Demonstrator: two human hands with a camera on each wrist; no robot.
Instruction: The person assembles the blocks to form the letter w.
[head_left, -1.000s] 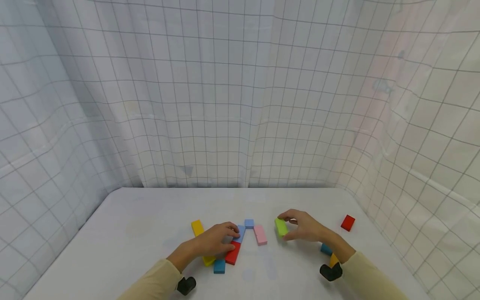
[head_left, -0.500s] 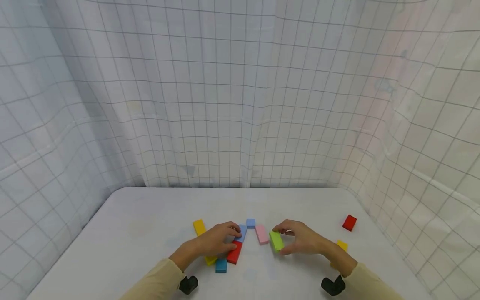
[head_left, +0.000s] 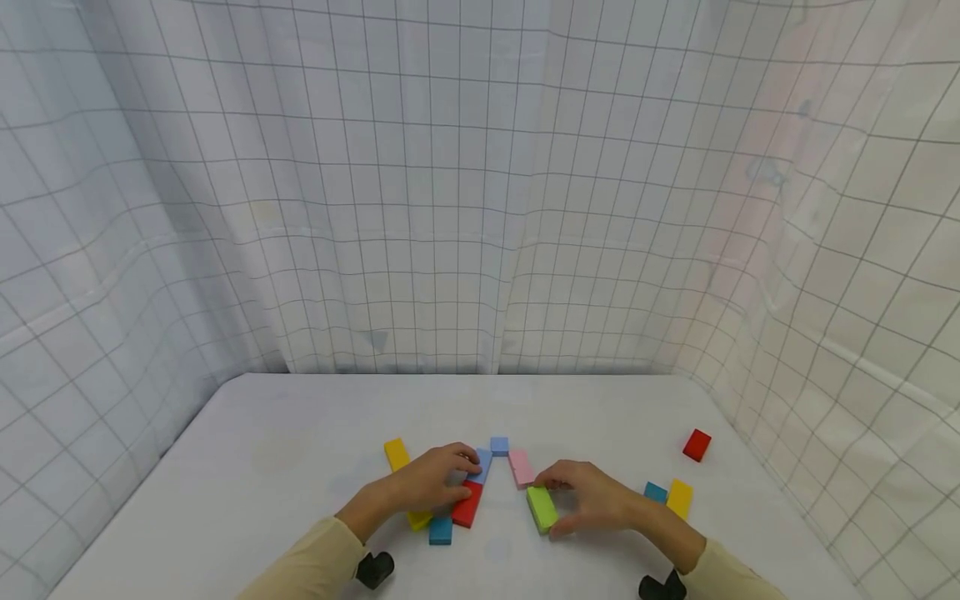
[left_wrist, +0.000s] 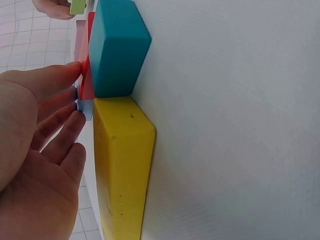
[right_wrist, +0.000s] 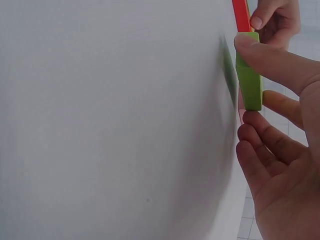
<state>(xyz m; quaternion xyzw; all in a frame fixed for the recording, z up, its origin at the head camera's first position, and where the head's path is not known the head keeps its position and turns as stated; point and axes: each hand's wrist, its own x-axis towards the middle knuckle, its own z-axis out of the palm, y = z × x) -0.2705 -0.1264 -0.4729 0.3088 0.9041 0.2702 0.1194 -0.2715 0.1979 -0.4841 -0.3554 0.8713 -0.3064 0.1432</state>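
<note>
My right hand point(head_left: 592, 500) pinches a lime green block point(head_left: 542, 510) by its ends between thumb and fingertips. In the right wrist view the green block point(right_wrist: 250, 80) is lifted off the table, its shadow beside it. A pink block point(head_left: 521, 468) lies just beyond it. My left hand point(head_left: 431, 481) rests its thumb on a red block point(head_left: 467, 505) and its fingertips on a light blue block point(head_left: 480, 467), which lie end to end. The left wrist view shows the left hand's fingers point(left_wrist: 67, 132) loosely bent at these blocks.
Beside the left hand lie yellow blocks point(head_left: 397, 454) and a teal block point(head_left: 441, 531). A small light blue block point(head_left: 499, 447) lies at the top of the arrangement. Near the right forearm are a teal block point(head_left: 656, 492), a yellow block point(head_left: 679, 498) and a red block point(head_left: 697, 445).
The right hand has brought the green block left and toward the person, to near the pink block's near end. The left hand stays on the red and light blue blocks.
</note>
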